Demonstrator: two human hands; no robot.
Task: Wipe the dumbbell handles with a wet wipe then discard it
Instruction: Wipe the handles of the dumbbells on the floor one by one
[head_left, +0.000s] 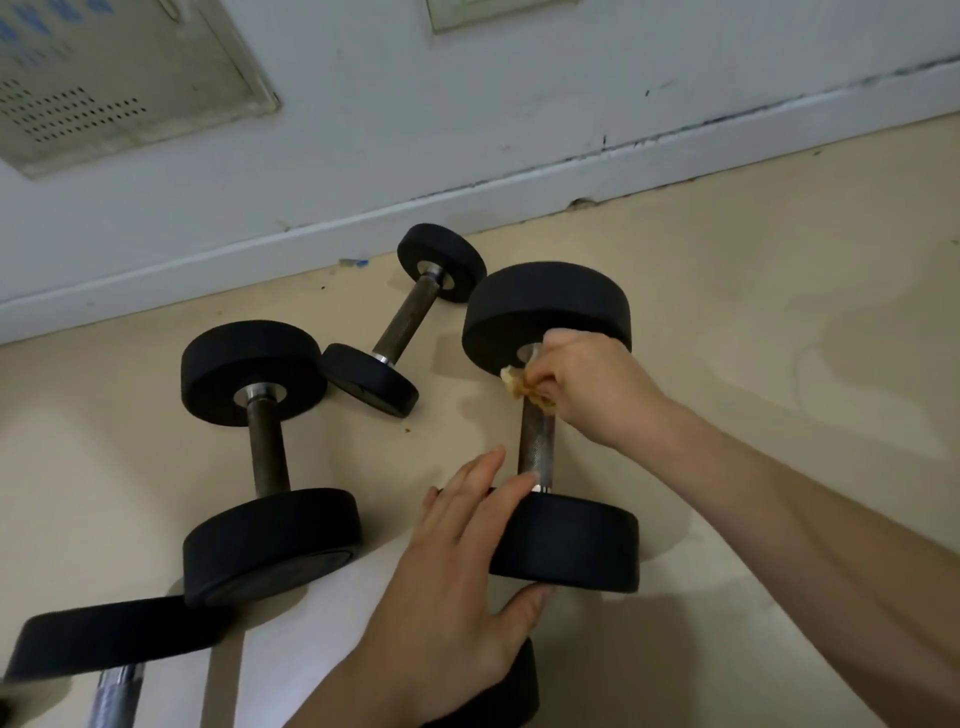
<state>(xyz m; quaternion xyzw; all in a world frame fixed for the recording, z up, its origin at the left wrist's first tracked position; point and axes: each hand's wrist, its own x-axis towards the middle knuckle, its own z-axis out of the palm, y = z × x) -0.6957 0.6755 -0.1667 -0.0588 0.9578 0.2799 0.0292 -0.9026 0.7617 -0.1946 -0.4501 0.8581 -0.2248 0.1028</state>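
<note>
Right hand (587, 384) pinching browned wipe (524, 387) on dumbbell handle (537, 441); left hand (457, 587) flat, bracing lower weight (571, 540).

Knurled metal on the handle (537, 441) of the right-hand dumbbell (545, 312), grey with a dull sheen, and smooth bright collars at either end. Matt black, rubber-looking end weights, finely grained. Crumpled wet wipe (524, 387), soft and cloth-like, stained tan. Dull brown, rusty-looking bar on the big left dumbbell (267, 447), with a polished steel collar under its far weight. Same dull brown on the small dumbbell (405, 319) near the floor's wall edge. Shiny silver metal on the near-left bar (117, 696) by the floor's near left corner. Smooth beige floor (753, 312), faintly glossy, blotchy. Matt painted skirting board (467, 213), scuffed and chipped along its foot. Perforated sheet-metal panel (104, 88), dull and pale.
</note>
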